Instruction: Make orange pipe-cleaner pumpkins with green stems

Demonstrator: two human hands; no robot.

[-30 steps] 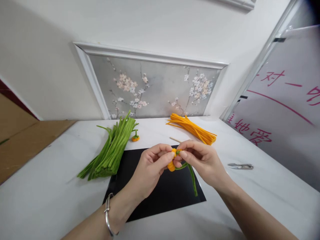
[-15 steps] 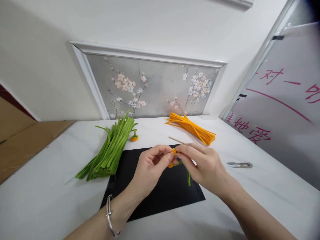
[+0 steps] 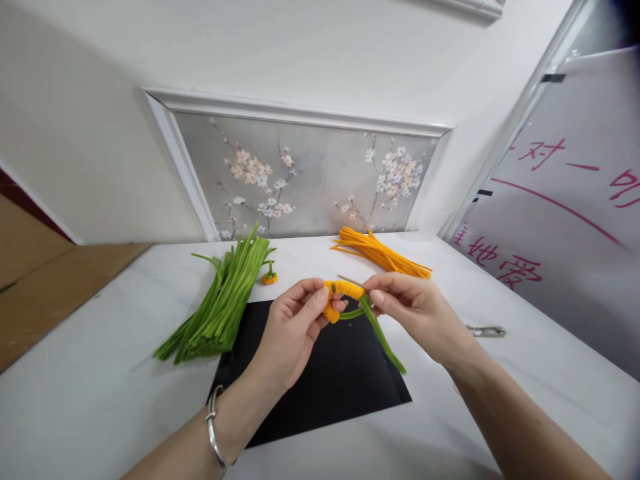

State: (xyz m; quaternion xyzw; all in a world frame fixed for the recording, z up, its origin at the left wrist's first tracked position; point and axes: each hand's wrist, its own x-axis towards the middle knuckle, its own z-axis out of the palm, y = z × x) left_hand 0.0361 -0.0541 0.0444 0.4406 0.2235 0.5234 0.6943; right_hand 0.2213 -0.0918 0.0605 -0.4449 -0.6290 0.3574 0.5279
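Between my hands is a curved orange coil (image 3: 349,289) wound round green stems, one of which (image 3: 386,340) hangs down to the right. My left hand (image 3: 295,327) pinches the coil's left part between thumb and fingers. At the coil's right end, the thumb and index finger of my right hand (image 3: 417,310) close on it where the green stem comes out. A black sheet (image 3: 320,380) lies beneath my hands. To the left lies a bundle of green stems (image 3: 225,300), with a small orange and green piece (image 3: 269,277) beside it.
A bundle of orange stems (image 3: 380,252) lies at the back right, near a thin stick (image 3: 349,279). Metal snips (image 3: 487,331) are partly hidden behind my right hand. A brown cardboard box (image 3: 65,280) is at the left, and a whiteboard (image 3: 560,193) stands at the right.
My hands have moved apart, and much more of the orange coil shows between them. My right hand has shifted right, covering part of the snips. The green stem now slants down to the right.
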